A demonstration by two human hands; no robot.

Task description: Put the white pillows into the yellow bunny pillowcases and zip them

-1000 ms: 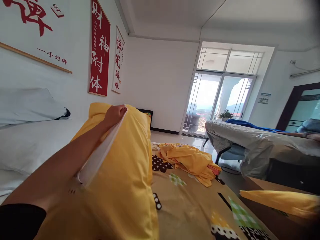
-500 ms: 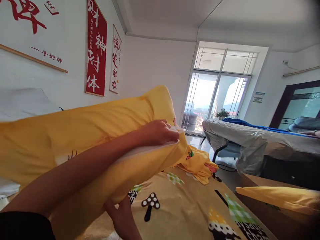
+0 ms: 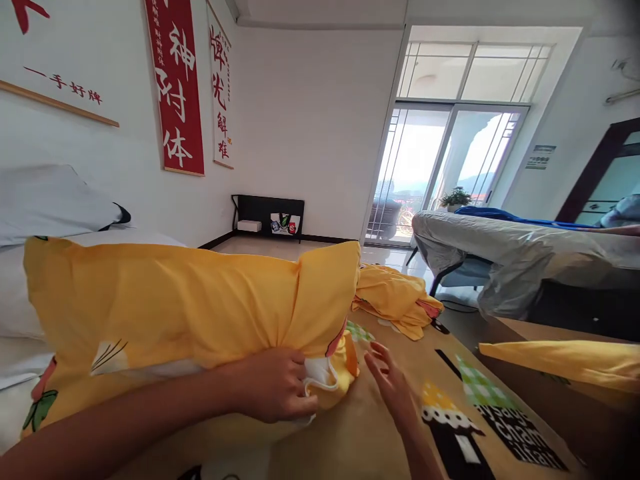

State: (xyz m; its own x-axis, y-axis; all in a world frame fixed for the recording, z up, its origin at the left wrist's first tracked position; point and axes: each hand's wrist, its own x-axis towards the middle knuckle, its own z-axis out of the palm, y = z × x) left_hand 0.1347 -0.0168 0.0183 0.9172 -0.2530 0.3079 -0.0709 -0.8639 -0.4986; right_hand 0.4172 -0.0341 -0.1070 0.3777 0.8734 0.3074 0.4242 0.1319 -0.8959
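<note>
A plump yellow pillowcase point(image 3: 200, 280) with printed carrots and whisker-like lines lies across the left half of the head view, low over the patterned blanket point(image 3: 345, 433). My left hand point(image 3: 280, 383) is closed on the pillowcase near its open end, fingers curled by the white edging. White material point(image 3: 320, 373) shows inside that opening. To its right, my right hand point(image 3: 393, 383) is held above the blanket, fingers apart and holding nothing. A crumpled yellow cloth point(image 3: 395, 293) with a red patch lies just beyond my right hand.
White pillows point(image 3: 55, 200) rest against the left wall. At the right are a cardboard surface point(image 3: 540, 367) with a folded yellow cloth point(image 3: 560, 360), and a plastic-covered table point(image 3: 500, 253) with a chair point(image 3: 457, 270) beneath. A low black shelf point(image 3: 267, 207) stands by the far wall.
The pillowcase has come down and levelled, with my left hand lower on it. My right hand has come out from beneath it and moved right and up, fingers now spread.
</note>
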